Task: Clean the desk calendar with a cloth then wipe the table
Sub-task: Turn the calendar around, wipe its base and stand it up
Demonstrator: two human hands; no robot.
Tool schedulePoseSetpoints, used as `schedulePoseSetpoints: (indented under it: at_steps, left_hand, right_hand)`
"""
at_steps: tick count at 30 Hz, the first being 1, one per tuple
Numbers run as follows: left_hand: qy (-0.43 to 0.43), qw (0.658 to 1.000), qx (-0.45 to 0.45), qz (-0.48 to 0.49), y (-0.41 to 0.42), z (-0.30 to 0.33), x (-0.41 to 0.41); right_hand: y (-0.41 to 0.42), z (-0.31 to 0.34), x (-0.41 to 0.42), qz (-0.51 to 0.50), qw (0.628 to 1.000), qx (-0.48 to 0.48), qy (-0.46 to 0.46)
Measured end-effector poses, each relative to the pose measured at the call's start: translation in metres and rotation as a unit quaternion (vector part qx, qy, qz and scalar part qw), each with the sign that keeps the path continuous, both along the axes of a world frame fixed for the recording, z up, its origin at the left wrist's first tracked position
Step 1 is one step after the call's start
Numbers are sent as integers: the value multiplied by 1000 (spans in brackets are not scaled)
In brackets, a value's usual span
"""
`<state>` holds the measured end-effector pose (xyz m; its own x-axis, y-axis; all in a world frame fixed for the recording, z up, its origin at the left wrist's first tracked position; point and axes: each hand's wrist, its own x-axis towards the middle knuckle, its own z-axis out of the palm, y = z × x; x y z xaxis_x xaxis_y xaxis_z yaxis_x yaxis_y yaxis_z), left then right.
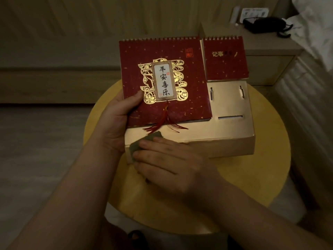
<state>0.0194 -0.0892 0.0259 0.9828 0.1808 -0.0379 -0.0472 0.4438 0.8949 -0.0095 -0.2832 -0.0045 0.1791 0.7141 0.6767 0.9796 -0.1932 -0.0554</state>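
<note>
A desk calendar (189, 105) stands on a round yellow bench (252, 177), close to the far edge. It has a gold base (like a flat box) with two red spiral pads leaning on it. The big red pad (162, 78) is on the left side and has gold patterns and a white label in the middle. A red tassel (162, 123) hangs from the label and lies on the gold base. The small red pad (226, 58) is on the right, just beside the big one.

The left hand (115, 121) holds the left edge of the big pad. Its thumb presses on the red cover, and the other fingers go behind the pad, so the hand is closed on it.

The right hand (173, 163) lies flat on a dark green cloth (142, 143). The fingers (153, 141) are spread out and press the cloth down on the near left corner of the gold base. Only a bit of the cloth sticks out past the fingertips.

Behind the bench, at the far right, is a low cabinet (266, 56) with a black phone (266, 24) on top. White bedding (313, 29) shows at the right.
</note>
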Motion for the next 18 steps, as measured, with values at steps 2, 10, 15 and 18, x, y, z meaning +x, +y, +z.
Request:
schedulePoseSetpoints:
  at_steps: [2,10,15,18]
  left_hand:
    - [-5,1000,-6,-8,3,0,-1]
    - [-14,1000,-13,-5,15,1,-4]
    - [-27,1000,-8,-1,12,3,-4]
    - [-30,999,10,-3,8,3,-4]
  right_hand:
    - [-13,-1,3,-17,1000,-13,-5]
    - [-121,-3,37,-140,988,-59,24]
    - [-147,11,48,-221,971,31,87]
    - [-131,43,51,-318,859,236,324]
